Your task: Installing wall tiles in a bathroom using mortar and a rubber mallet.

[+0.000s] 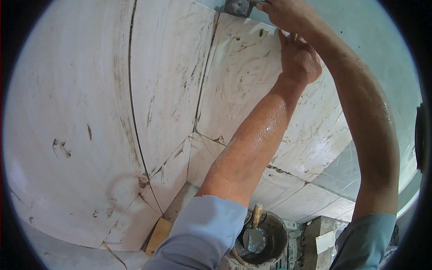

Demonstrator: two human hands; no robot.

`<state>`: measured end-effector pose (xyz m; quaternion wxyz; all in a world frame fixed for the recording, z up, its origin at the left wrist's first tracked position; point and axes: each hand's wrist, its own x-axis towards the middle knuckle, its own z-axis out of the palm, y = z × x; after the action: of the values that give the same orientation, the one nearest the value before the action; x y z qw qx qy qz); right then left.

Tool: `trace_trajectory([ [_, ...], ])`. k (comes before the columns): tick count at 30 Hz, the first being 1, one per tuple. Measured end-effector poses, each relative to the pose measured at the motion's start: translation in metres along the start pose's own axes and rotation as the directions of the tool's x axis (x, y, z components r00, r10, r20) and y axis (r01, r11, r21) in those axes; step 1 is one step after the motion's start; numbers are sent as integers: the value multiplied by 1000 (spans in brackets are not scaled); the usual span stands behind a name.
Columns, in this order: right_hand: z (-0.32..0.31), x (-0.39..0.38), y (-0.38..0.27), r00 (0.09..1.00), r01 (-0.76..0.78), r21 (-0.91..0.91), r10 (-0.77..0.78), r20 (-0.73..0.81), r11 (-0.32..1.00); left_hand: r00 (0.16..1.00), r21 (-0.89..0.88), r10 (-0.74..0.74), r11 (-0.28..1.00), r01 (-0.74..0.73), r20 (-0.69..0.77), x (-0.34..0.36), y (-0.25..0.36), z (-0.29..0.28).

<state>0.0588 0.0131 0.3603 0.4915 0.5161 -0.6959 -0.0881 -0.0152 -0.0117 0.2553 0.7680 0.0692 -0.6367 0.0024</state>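
Observation:
Both my arms reach up across a wall of large pale marbled tiles smeared with mortar. My left hand (300, 58) is at the top edge of a wall tile (252, 81), its fingers bent over that edge, and part of them is hidden. Just above it, my right hand (288, 15) is closed on the handle of a tool with a dark grey squarish head (238, 7). The tool is cut off by the upper rim, so its exact kind does not show. Its head is at the tile's upper left corner.
Below my left arm stands a round bucket (283, 240) with wet mortar and a wooden-handled trowel (256, 218) in it. A yellowish block (158, 235) lies by the wall's foot. Tile pieces (317, 236) are stacked at lower right. Bare grey-green wall (360, 27) extends beyond the tiles.

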Motion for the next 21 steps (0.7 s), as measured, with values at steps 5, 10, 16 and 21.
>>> trace_trajectory([
  [5,-12,-16,28,987,-27,-87,13,-157,996,993,-62,7,998,1,119,-2,-8,3],
  [10,-47,-78,86,922,-220,-228,126,-367,948,999,-39,7,999,-6,43,3,-6,15],
  [16,-2,-157,241,867,-301,-121,219,-448,946,992,-66,-25,997,33,127,8,-7,4],
  [21,47,-295,248,722,-436,440,597,-349,785,979,-6,-45,999,47,199,10,-13,-2],
])
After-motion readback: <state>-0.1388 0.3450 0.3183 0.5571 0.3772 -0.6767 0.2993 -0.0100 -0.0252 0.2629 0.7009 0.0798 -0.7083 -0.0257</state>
